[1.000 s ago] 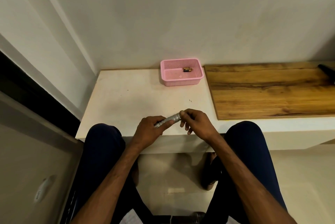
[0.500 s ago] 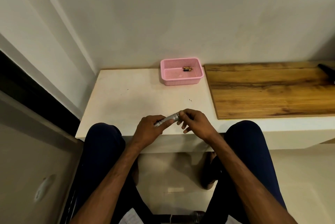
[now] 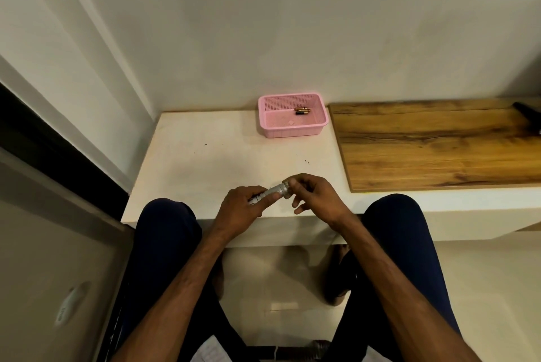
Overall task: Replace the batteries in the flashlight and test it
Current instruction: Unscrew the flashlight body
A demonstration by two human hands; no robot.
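Head view showed the left hand (image 3: 237, 209) gripping the flashlight (image 3: 272, 193) to steady it. The right hand (image 3: 310, 194) pinched its end, probably to twist the cap.

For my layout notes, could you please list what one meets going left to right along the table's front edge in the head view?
left hand → flashlight → right hand → wooden board

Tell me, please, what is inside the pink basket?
Small batteries lie together near the back wall of the pink basket; their number is unclear. Its remaining mesh floor looks bare, though the front wall may hide a thin strip.
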